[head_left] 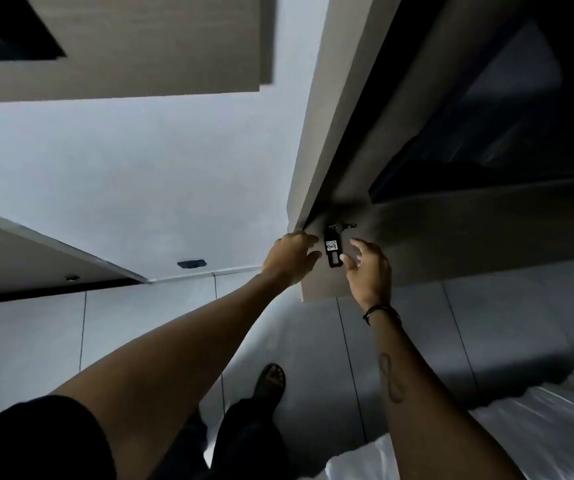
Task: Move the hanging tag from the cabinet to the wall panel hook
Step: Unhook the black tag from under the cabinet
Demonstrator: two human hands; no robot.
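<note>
A small black hanging tag (333, 247) with a white label hangs from a dark metal hook (342, 226) on the grey-brown wood panel (451, 244). My left hand (290, 259) is just left of the tag, fingers spread, resting at the panel's edge and apart from the tag. My right hand (368, 268) is just right of the tag, fingers curled and apart, thumb close to the tag's lower end without gripping it. Neither hand holds anything.
A white wall (140, 168) fills the left. A dark opening (503, 116) lies above the panel at the right. White bedding (538, 427) is at the lower right. My foot (271, 379) stands on the grey tiled floor (313, 341).
</note>
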